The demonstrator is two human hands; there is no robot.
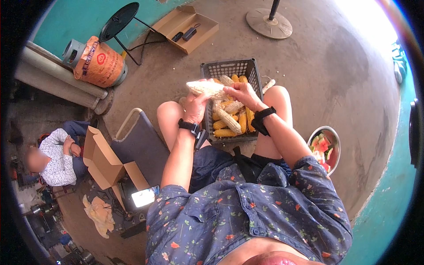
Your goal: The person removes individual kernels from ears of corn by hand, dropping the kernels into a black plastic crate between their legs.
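The left hand [195, 106] and right hand [246, 96] make two, with one pale cob [205, 89] at them; there is one black crate [234, 140] with at least ten cobs [228, 132], too overlapped to count exactly, plus two black wrist straps [187, 126], two open cardboard boxes [102, 155], one bowl [338, 148], one gas cylinder [79, 51], one round pedestal base [281, 29] and one seated person [59, 164]

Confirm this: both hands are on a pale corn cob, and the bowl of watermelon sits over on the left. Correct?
Not quite: the head view shows the bowl of watermelon over on the right. The left hand and right hand are indeed on the pale corn cob.
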